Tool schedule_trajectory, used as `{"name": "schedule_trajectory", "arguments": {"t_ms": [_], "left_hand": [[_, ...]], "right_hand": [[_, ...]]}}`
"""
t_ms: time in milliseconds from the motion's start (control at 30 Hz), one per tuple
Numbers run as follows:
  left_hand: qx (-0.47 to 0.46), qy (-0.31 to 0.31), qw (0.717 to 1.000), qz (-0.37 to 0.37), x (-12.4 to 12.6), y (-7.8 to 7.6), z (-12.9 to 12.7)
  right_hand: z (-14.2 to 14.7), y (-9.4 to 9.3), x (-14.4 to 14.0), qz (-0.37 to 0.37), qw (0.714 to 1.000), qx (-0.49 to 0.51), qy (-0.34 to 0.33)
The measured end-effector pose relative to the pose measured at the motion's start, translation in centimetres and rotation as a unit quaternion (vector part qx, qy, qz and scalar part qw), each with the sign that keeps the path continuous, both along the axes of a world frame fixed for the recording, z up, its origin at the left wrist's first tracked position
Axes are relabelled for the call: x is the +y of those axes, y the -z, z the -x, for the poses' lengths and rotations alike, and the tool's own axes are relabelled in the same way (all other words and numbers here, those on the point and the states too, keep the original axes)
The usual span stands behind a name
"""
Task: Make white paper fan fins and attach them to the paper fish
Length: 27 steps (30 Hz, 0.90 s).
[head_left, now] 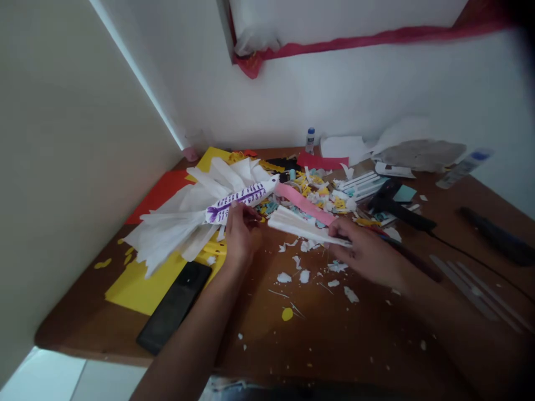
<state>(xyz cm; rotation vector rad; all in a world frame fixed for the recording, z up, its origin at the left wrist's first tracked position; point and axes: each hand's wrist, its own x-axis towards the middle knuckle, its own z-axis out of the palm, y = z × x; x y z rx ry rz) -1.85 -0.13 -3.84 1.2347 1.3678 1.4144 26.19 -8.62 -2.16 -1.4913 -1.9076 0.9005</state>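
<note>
A white paper bird (246, 196) with purple pen markings lies at the centre-left, its pleated white paper tail (163, 239) and wing fanned out behind and beside it. My left hand (240, 231) is closed at the near edge of its body, thumb against the paper and fingers curled, partly hidden. Between the thumb and fingers of my right hand (355, 245) is a folded white paper strip (298, 224), its free end pointing left toward the bird. A pink paper strip (305, 203) lies just behind it.
Yellow paper (144, 287) and a black phone (175, 306) lie at the left. Paper scraps (321, 195) are heaped behind my hands. To the right are a black glue gun (401, 211) with its cord, glue sticks (463, 284) and a dark cutter-like tool (497, 234). A glue bottle (310, 140) stands near the wall.
</note>
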Motion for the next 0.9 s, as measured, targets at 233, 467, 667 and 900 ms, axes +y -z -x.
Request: {"name": "schedule_trajectory", "arguments": {"t_ms": [233,467,667,900], "left_hand": [[-0.053,0.273,0.957,0.082,-4.7,0.2,-4.1],[0.059,0.262,0.957,0.114,-5.0,0.1,-3.6],[0.006,0.340,0.926,0.162,-5.4,-0.3,-3.2],[0.045,0.298,0.937,0.176,-4.2,0.6,-2.0]], "right_hand": [[4.1,1.8,-1.6,-0.040,0.996,0.054,0.066],[4.1,2.5,-2.2,0.007,0.977,0.205,0.057],[3.9,2.2,-1.2,0.138,0.937,0.313,0.078],[3.4,2.4,-0.9,0.138,0.924,0.343,0.101]]}}
